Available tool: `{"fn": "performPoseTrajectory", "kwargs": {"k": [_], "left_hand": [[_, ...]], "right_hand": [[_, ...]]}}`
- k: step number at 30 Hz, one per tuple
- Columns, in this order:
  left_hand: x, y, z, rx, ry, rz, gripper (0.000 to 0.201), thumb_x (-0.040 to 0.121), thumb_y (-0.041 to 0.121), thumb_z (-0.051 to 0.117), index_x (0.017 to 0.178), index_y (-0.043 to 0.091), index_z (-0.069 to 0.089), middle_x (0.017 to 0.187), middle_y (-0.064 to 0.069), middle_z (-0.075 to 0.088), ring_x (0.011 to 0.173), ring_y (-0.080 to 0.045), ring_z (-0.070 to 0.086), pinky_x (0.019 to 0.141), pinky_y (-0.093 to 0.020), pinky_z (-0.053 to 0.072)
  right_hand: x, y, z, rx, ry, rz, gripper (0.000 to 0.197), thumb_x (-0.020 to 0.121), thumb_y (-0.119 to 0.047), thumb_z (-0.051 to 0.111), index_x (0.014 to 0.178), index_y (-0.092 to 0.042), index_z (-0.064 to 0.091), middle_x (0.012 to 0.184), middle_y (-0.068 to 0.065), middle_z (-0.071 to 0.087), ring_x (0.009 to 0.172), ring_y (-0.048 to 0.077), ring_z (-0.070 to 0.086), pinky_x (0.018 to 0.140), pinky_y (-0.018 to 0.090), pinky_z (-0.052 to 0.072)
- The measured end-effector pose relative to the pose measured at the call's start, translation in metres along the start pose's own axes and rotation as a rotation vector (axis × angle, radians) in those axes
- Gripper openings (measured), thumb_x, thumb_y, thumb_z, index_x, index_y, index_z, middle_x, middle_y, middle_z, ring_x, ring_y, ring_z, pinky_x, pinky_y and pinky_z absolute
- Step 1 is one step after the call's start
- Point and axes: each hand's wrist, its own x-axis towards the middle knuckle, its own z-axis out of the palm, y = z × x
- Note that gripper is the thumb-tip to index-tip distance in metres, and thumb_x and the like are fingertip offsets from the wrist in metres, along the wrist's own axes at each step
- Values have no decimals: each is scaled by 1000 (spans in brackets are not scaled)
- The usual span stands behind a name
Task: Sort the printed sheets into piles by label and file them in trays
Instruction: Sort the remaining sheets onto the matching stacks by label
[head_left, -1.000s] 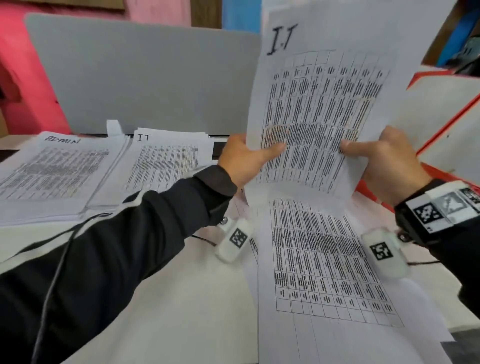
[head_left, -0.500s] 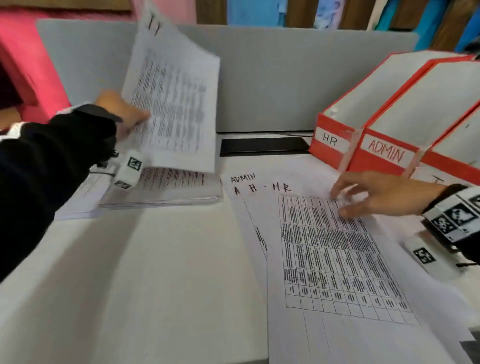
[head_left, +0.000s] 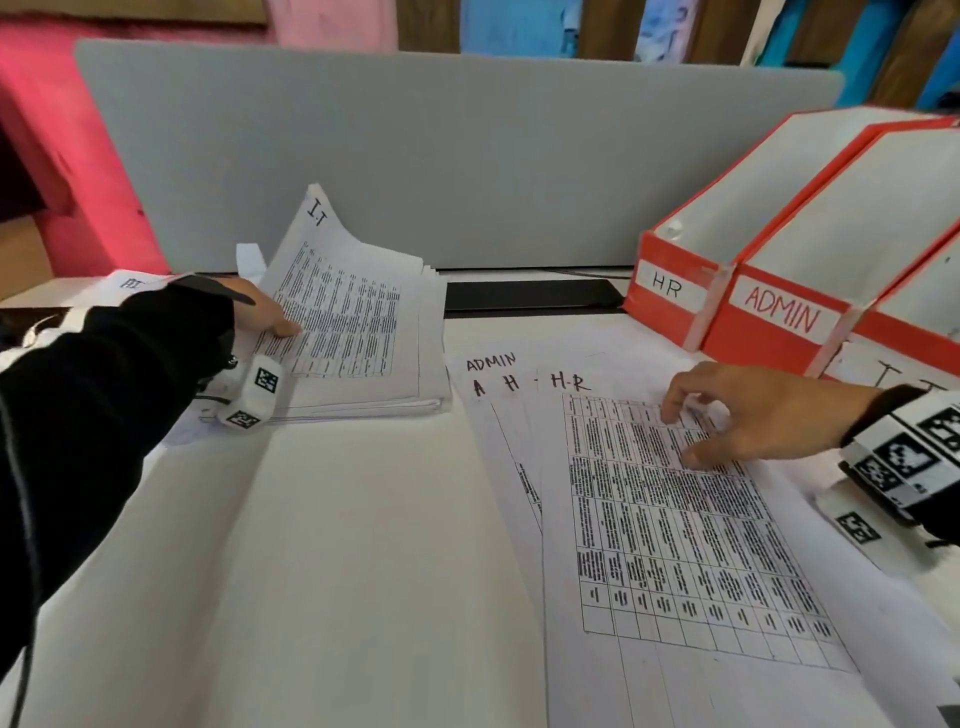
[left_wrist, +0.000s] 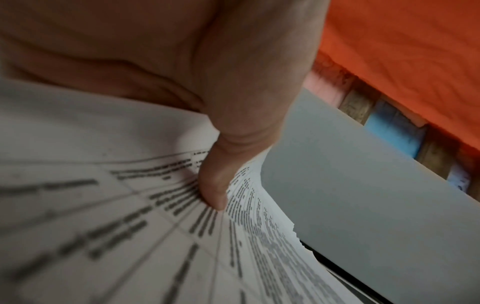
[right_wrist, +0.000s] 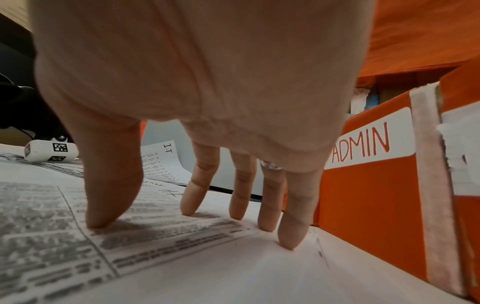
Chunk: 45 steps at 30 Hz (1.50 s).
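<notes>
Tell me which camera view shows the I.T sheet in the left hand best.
The head view: the I.T sheet shows nearly whole, handwritten label readable, left hand holding its edge over a pile. The left wrist view shows only blurred print under the thumb. The right wrist view shows its labelled corner, far off behind the right hand.

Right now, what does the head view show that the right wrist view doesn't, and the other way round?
Only the head view: the HR tray, the left hand pinching the I.T sheet onto its pile, and ADMIN sheets under the H-R sheet.
Only the right wrist view: all five fingertips pressing the H-R sheet, and a ring.
Both: the right hand, the ADMIN tray and the I.T sheet's curled top.
</notes>
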Motion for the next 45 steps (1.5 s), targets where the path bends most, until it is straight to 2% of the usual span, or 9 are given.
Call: {"fn": "performPoseTrajectory", "kwargs": {"k": [8, 13, 18, 21, 25, 28, 34, 38, 45], "left_hand": [[-11, 3, 0, 61, -12, 24, 31, 77, 32, 86, 82, 9, 68, 95, -14, 69, 74, -25, 59, 64, -29, 44], [-24, 24, -8, 403, 116, 76, 60, 71, 52, 84, 104, 6, 65, 93, -9, 53, 97, -31, 56, 77, -33, 45], [-40, 52, 9, 349, 2, 419, 76, 85, 68, 63, 144, 21, 52, 147, -4, 51, 134, -24, 48, 111, -35, 35], [-46, 63, 22, 409, -152, 432, 79, 82, 72, 63, 143, 23, 53, 148, -1, 51, 134, -23, 50, 113, -33, 36], [-71, 89, 24, 446, 102, 548, 64, 81, 67, 66, 127, 21, 63, 130, -6, 56, 116, -28, 58, 97, -38, 50], [-104, 122, 35, 322, 63, 761, 55, 84, 59, 69, 125, 22, 65, 126, 0, 62, 115, -24, 57, 96, -31, 46], [-125, 186, 63, 282, -76, 925, 49, 87, 39, 74, 131, 19, 63, 126, 2, 65, 115, -22, 61, 97, -32, 50], [-118, 207, 71, 325, -95, 870, 61, 87, 53, 70, 131, 12, 61, 125, -3, 66, 112, -25, 63, 97, -35, 53], [-112, 221, 72, 287, -96, 839, 52, 73, 47, 86, 110, 13, 70, 95, 3, 67, 89, -21, 65, 75, -27, 54]], "right_hand": [[5, 1, 0, -32, 14, 2, 38, 78, -58, 82, 105, -49, 58, 121, -18, 53, 115, 10, 53, 92, 34, 47], [3, -9, -5, -75, -33, 26, 37, 81, -54, 82, 107, -45, 57, 122, -14, 53, 115, 13, 54, 97, 37, 49], [16, -34, -23, -123, -88, 83, 42, 85, -51, 78, 118, -33, 60, 127, -10, 56, 118, 15, 55, 94, 32, 45], [39, -47, -25, -102, -19, 59, 53, 87, -52, 75, 129, -25, 57, 134, -7, 56, 119, 15, 55, 94, 29, 43], [68, -51, -22, -107, -29, 75, 85, 80, -53, 82, 148, -19, 44, 143, -3, 53, 124, 20, 55, 104, 36, 47], [79, -48, -27, -54, -37, 69, 80, 70, -50, 91, 135, -19, 54, 128, -3, 58, 114, 18, 58, 101, 34, 49], [73, -25, -25, 39, 231, -82, 47, 69, -32, 95, 60, -12, 53, 57, -1, 47, 56, 17, 41, 57, 32, 35], [51, 8, -34, 170, 310, -95, 17, 69, -15, 94, 72, -17, 78, 69, -6, 75, 61, 8, 65, 65, 34, 50], [23, 21, -33, 334, 305, -131, 29, 74, -2, 90, 84, -29, 84, 87, -8, 81, 84, 11, 76, 89, 34, 56]]}}
